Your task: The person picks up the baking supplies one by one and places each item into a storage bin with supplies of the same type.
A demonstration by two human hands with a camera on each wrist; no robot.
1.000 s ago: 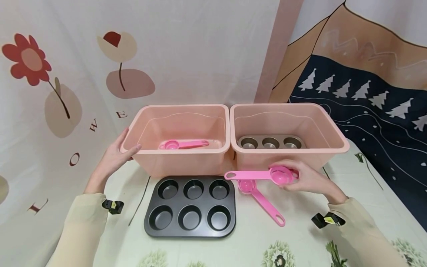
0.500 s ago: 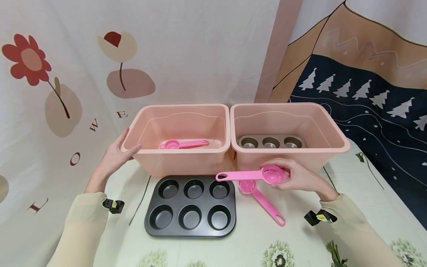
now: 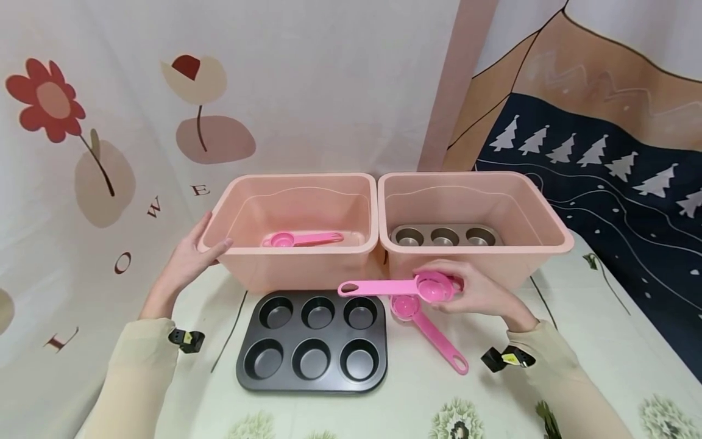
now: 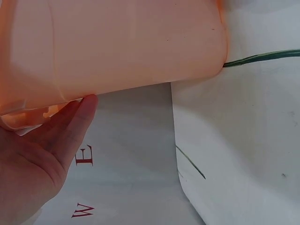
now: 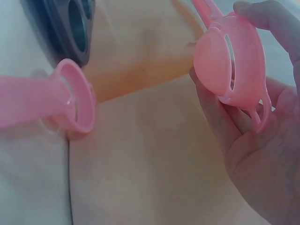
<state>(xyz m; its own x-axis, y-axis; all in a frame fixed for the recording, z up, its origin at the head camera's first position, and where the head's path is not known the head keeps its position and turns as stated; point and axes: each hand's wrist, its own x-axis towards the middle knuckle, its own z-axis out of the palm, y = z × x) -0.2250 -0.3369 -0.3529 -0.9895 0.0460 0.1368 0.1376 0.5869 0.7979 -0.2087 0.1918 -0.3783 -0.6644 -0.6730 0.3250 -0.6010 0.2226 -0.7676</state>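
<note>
In the head view my left hand (image 3: pixel 189 262) holds the outer corner of the left pink bin (image 3: pixel 296 268), thumb over the rim. The left wrist view shows its fingers (image 4: pixel 84 110) against the bin's outer wall. My right hand (image 3: pixel 479 291) grips a pink egg separator (image 3: pixel 378 288) by its slotted cup, in front of the right pink bin (image 3: pixel 477 249). The handle points left, over the back right of a dark muffin pan (image 3: pixel 336 332). Below the held one, another pink egg separator (image 3: pixel 439 338) lies on the table, its cup partly covered in the head view.
Inside the left bin lies a further pink egg separator (image 3: pixel 312 238). The right bin contains a grey-brown muffin pan (image 3: pixel 462 235), partly hidden by the front wall. Both bins stand side by side against a printed curtain (image 3: pixel 329 85). A floral cloth (image 3: pixel 406 402) covers the table.
My right hand has moved left with the egg separator, whose handle now reaches over the dark muffin pan. The left hand has stayed at the left bin.
</note>
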